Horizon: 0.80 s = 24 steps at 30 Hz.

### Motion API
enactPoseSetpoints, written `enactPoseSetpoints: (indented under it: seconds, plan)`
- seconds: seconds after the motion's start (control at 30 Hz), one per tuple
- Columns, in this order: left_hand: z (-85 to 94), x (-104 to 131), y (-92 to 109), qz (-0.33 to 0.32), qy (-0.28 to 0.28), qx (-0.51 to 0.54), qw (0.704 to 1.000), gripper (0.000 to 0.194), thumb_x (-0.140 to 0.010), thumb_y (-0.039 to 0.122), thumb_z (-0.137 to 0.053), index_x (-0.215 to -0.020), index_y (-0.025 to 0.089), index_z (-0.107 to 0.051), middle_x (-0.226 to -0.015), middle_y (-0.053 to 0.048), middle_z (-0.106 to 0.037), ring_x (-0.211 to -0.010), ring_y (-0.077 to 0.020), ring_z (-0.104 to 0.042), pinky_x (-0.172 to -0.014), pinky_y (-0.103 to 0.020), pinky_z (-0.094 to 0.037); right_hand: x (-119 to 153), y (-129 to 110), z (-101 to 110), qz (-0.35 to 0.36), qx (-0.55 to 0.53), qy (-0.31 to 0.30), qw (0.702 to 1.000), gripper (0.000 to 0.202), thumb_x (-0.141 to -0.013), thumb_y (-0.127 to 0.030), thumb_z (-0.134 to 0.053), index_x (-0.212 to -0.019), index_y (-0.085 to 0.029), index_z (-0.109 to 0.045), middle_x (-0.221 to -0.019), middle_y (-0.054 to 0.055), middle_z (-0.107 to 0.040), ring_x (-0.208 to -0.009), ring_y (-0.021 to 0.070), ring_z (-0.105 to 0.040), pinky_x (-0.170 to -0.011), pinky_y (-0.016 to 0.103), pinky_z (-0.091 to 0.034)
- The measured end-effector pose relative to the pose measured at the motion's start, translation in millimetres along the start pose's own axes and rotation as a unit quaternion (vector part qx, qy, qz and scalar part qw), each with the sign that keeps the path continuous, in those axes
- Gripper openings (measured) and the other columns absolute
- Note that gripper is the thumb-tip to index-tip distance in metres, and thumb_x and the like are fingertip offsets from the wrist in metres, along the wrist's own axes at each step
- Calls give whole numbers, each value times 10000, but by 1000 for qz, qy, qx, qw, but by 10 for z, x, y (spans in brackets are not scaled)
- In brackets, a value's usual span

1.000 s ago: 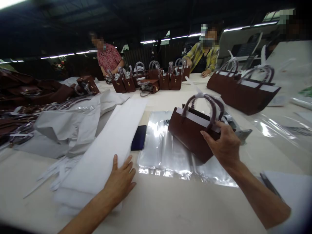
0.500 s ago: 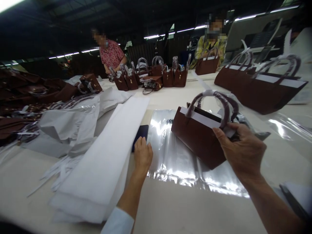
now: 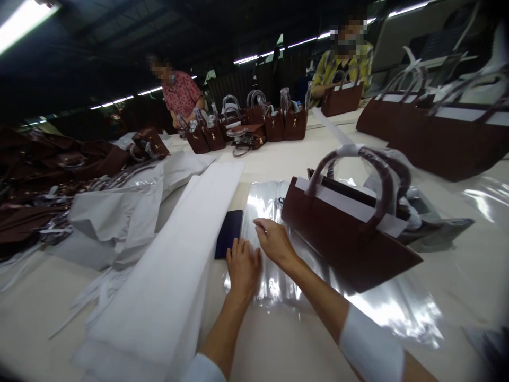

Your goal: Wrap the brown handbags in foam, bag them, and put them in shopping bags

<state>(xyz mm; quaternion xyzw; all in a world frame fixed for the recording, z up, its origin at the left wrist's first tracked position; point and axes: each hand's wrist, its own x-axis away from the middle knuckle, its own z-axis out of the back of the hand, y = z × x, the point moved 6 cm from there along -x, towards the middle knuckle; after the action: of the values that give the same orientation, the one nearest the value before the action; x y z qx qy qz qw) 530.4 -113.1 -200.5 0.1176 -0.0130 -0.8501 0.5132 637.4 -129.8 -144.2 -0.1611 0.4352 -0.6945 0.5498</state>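
My left hand [image 3: 243,268] rests on the left edge of a clear plastic bag [image 3: 274,278], fingers stretched forward and lying flat. Its fingertips reach the near end of a dark blue flat piece [image 3: 229,233]. My right hand [image 3: 276,244] hovers over the plastic, thumb and fingers drawn together; whether anything thin is between them I cannot make out. Right of it a brown handbag [image 3: 330,228] stands on the plastic, touched by neither hand. Its handles [image 3: 382,175] are wrapped in clear film, and a white strip [image 3: 342,199] lies along its top edge.
Left of my hands lies a stack of white foam sheets [image 3: 170,270], with grey wrapping sheets [image 3: 123,207] beyond. Several brown bags [image 3: 274,127] stand at the back, larger ones [image 3: 449,143] at the right. Brown bag pieces [image 3: 59,154] heap at far left. Two people work across the table.
My right hand has let go of the brown handbag and moved left over the plastic, close to my left hand. My left hand has slid slightly back and right, showing more of the blue piece.
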Motion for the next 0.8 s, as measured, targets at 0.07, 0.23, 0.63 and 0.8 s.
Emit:
enactPoseSetpoints:
  seconds: [0.07,0.23,0.63,0.8]
  plan:
    - [9,5,-37,-4,1,-1,1000,362,-886,287,-358,-1155,104,-518,-1286,-125,-483,-1274,-277,-326,-1036,-492,-286,-387,157,-288,-25,-2,-26,999,265,-901,-196,-388,-1094,-147,-563,-1061,67,-612,-995,158,-558,-890,302,-433]
    - [-83,36,-120,-16,19,40,999,383,-881,283,-378,-1202,96,-472,-1310,-133,-453,-1299,-284,-275,-1048,-519,-259,-1022,341,-753,-71,-2,-85,994,293,-888,-312,-472,-1121,-140,-520,-1123,83,-544,-1011,188,-533,-886,418,-429]
    - [-38,137,-204,-9,119,155,981,255,-882,217,-373,-1074,137,-519,-1219,-125,-502,-1280,-258,-293,-1049,-532,-239,-1394,450,-1074,-210,-124,-137,960,250,-873,-326,-500,-986,-112,-560,-914,41,-584,-775,127,-575,-677,292,-503]
    - [159,-41,-270,54,194,137,970,413,-850,297,-457,-1210,102,-402,-1319,-183,-383,-1270,-283,-297,-1027,-482,-295,-1197,457,-857,-226,-210,-124,943,233,-882,-316,-489,-941,-102,-562,-796,13,-581,-636,82,-558,-569,225,-491]
